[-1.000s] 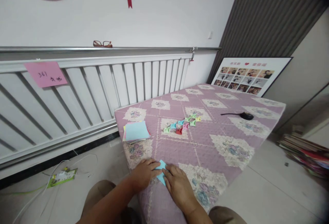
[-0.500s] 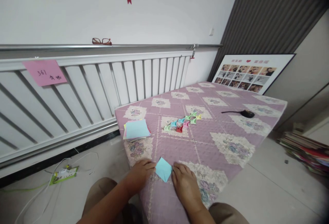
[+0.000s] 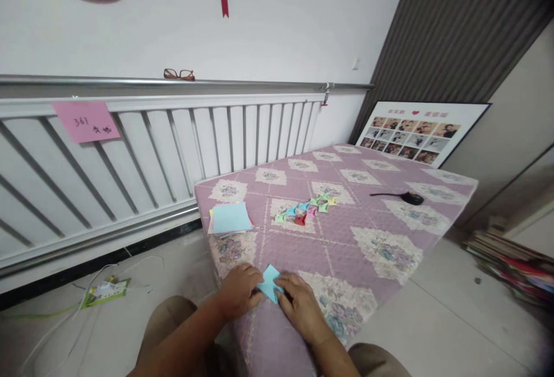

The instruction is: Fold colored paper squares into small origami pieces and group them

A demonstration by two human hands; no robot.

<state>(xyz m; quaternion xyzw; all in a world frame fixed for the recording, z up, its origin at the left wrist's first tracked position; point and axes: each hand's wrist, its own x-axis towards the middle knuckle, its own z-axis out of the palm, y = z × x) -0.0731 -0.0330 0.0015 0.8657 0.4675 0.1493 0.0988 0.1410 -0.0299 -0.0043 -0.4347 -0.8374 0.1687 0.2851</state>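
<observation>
A small folded sheet of light blue paper (image 3: 271,276) lies at the near end of the table, partly covered by my fingers. My left hand (image 3: 240,288) grips its left corner, thumb and fingers closed on it. From the other side, my right hand (image 3: 298,303) pinches the right edge with thumb and forefinger. Farther off on the cloth sits a group of small folded paper pieces (image 3: 304,212) in green, blue, pink, red and yellow. A stack of square paper sheets (image 3: 231,217), light blue on top, rests near the table's left edge.
A purple flowered tablecloth (image 3: 320,256) covers the table. A black ladle-like utensil (image 3: 411,197) lies at the right. Behind stand a white radiator (image 3: 225,129) and a photo board (image 3: 404,131). A power strip (image 3: 106,291) with cables is on the floor at left.
Both hands have closed in on the folded paper, and my fingers now cover its left and right corners. The view has tilted up slightly.
</observation>
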